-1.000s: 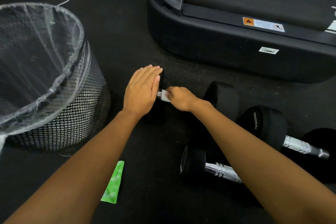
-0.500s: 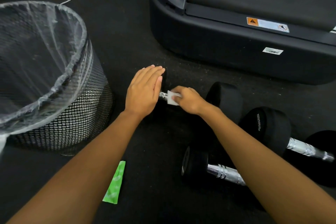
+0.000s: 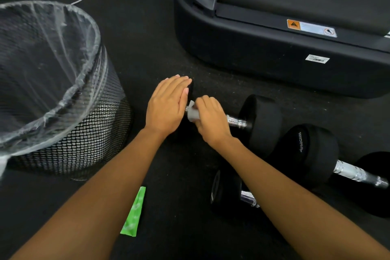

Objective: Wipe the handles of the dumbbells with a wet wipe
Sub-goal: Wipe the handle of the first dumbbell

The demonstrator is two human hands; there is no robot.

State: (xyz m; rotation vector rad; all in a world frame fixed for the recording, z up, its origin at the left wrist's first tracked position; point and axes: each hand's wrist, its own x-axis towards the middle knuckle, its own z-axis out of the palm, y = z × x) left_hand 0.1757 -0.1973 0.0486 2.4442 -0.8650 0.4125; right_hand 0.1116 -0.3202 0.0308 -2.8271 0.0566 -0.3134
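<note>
Head view: right hand (image 3: 211, 121) is clamped around the wet wipe (image 3: 192, 113), which is wrapped on the chrome handle (image 3: 236, 122) of the far dumbbell (image 3: 262, 121); fingers curl over the bar, wipe sticking out on the thumb side. Left hand (image 3: 168, 104) lies flat, fingers together and extended, palm pressing the dumbbell's left head, which is almost fully hidden under it; it grips nothing, just braces.

Key relation: handle's long axis runs left-to-right and slightly toward the camera, from the braced head under the left palm to the exposed black head to the right of the grip; the wipe sits at the left end of the bar, just beside the left hand; bare knurled chrome shows only to the right of the grip. So I'd judge the next stroke goes right along that axis, away from the left hand, toward the right head; right hand is the one to do it, left only stops the roll.

Two more dumbbells wait, one (image 3: 310, 152) right of and nearer than the grip, one (image 3: 226, 192) directly nearer, partly under the right forearm; handles look untouched, can't confirm. Green wipe sachet (image 3: 134, 212) lies on the floor under the left forearm; mesh bin (image 3: 63, 133) well left of both hands.
</note>
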